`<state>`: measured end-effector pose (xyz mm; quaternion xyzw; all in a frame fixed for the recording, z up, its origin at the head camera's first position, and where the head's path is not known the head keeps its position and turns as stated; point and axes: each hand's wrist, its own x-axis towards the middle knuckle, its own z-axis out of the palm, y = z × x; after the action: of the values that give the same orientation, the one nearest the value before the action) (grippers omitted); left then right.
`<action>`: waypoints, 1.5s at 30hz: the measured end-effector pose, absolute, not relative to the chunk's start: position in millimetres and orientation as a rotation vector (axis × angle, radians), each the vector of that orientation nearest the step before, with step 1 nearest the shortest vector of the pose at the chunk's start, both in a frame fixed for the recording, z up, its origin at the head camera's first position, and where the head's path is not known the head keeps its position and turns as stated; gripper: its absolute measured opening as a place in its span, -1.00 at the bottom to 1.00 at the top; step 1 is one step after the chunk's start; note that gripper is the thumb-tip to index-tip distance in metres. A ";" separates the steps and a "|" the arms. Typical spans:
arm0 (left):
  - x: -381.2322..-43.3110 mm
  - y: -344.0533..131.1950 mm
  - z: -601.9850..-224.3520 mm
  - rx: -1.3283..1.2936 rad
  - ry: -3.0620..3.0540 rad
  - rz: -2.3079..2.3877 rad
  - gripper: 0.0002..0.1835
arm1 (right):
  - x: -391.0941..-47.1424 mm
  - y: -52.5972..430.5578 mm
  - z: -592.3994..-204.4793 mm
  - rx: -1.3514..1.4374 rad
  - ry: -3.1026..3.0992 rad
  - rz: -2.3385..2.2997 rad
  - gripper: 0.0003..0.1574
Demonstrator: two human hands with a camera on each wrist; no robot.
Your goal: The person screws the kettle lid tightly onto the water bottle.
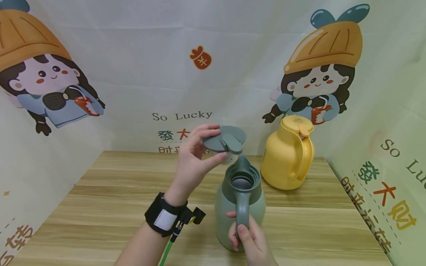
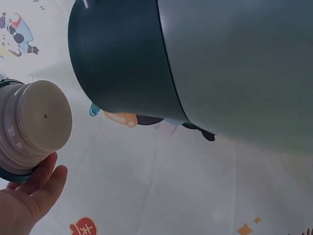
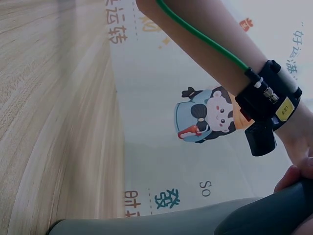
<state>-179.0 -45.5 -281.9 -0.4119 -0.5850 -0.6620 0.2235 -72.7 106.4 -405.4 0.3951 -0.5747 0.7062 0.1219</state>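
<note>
A green thermos jug (image 1: pixel 226 218) stands upright on the wooden table with its mouth uncovered and its spout pointing away. My right hand (image 1: pixel 253 240) grips the jug's handle (image 1: pixel 242 207), fingers wrapped around it. Just above and left of the mouth, my left hand (image 1: pixel 193 157) holds the dark green lid (image 1: pixel 221 142) by its edge between thumb and fingers. The lid's pale ridged stopper (image 2: pixel 46 117) shows underneath it in the left wrist view, apart from the jug. In the right wrist view, only part of the jug (image 3: pixel 146 226) appears along the bottom.
A yellow thermos jug (image 1: pixel 279 159) with its lid on stands behind and to the right of the green one. The wooden table (image 1: pixel 110 199) meets a printed cloth backdrop (image 1: pixel 133 74) at the back and sides. A green cable (image 1: pixel 166 253) runs from the left wrist strap.
</note>
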 end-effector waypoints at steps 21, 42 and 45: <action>-155.8 -26.3 -281.5 -1.156 -1.716 -1.810 -0.53 | -72.9 107.1 -404.9 1.171 -1.679 2.039 -0.63; -157.4 -20.3 -306.0 -1.207 -1.814 -1.809 -0.53 | -71.8 108.1 -405.0 1.144 -1.703 2.061 -0.61; -157.5 -20.7 -307.8 -1.232 -1.801 -1.798 -0.52 | -72.1 107.8 -405.6 1.153 -1.694 2.064 -0.60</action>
<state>-157.5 -20.7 -307.8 -0.4303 -0.6291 -0.6282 0.1563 -72.1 107.8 -405.6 0.3938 -0.5784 0.7048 0.1164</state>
